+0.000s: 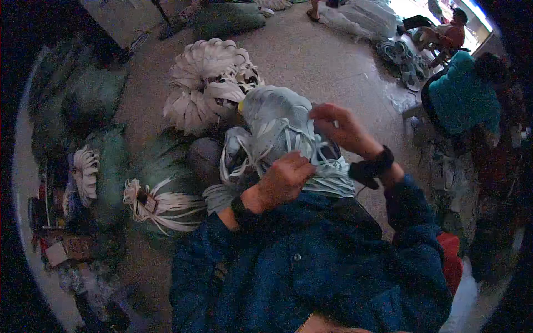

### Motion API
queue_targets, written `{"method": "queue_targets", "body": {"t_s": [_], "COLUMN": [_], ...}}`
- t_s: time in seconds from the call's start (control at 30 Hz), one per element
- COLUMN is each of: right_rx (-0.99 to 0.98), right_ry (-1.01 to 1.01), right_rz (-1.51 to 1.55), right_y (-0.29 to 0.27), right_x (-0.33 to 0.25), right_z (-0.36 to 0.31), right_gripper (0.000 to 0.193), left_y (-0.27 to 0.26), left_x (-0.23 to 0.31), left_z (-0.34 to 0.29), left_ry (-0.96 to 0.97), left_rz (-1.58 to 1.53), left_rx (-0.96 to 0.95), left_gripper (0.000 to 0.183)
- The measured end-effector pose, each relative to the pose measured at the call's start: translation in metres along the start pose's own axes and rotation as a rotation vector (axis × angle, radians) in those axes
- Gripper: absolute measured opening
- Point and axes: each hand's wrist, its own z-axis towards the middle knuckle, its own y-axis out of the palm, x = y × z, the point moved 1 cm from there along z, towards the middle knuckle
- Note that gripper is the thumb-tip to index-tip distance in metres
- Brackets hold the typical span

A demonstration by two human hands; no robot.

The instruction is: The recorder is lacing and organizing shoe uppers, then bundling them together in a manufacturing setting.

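A stack of pale grey shoe uppers [277,111] with white laces lies across my lap. My left hand [286,177] is closed, its fingers pinched at a shoelace [290,136] on the front upper. Over the right side of the stack, my right hand [338,127] has its fingers bent and close together; it is slightly blurred, and what they hold is hidden. Below the hands more pale laces [333,180] hang in a bundle. Another upper with loose laces [234,155] rests at the left of the stack.
Fanned rings of pale uppers [208,83] sit on the floor ahead. A green sack [161,161] with a laced bundle [161,205] lies to the left. At right a person in a teal top [463,94] sits; another person in red [452,36] is farther off.
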Motion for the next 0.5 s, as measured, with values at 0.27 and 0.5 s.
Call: {"method": "queue_targets", "body": {"t_s": [0.27, 0.5], "right_rx": [-0.075, -0.223], "right_ry": [-0.283, -0.371], "right_rz": [-0.331, -0.449], "right_y": [0.044, 0.048], "right_x": [0.009, 0.009], "right_z": [0.045, 0.067], "right_gripper": [0.029, 0.026], "left_y": [-0.023, -0.021], "left_x": [-0.02, -0.03], "left_z": [-0.006, -0.013], "left_ry": [-0.041, -0.063], "left_rz": [0.151, 0.079], "left_rx": [-0.06, 0.005], "left_gripper": [0.015, 0.016]}}
